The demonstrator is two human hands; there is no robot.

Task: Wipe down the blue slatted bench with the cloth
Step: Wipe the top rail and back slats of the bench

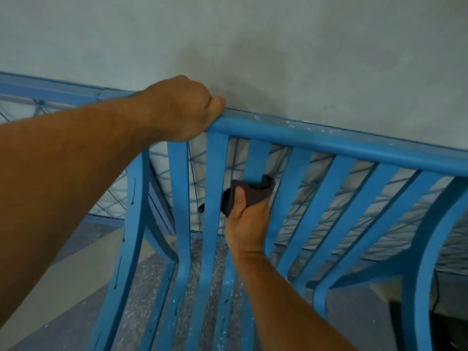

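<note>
Against bench slat [255,158], cloth [258,196] bunched in right hand [247,224] grip, left hand [182,110] clasping top rail [329,140]

Blue slatted bench [326,138] stands upright; dark cloth [255,192] (bunched) wraps one slat.

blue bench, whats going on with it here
A person is wiping down the blue slatted bench. The left hand grips the top rail near its left end. The right hand holds a dark grey cloth, wrapped round one back slat partway up. The fingers curl behind that slat, out of sight. Pale specks show on the rail further right.
</note>
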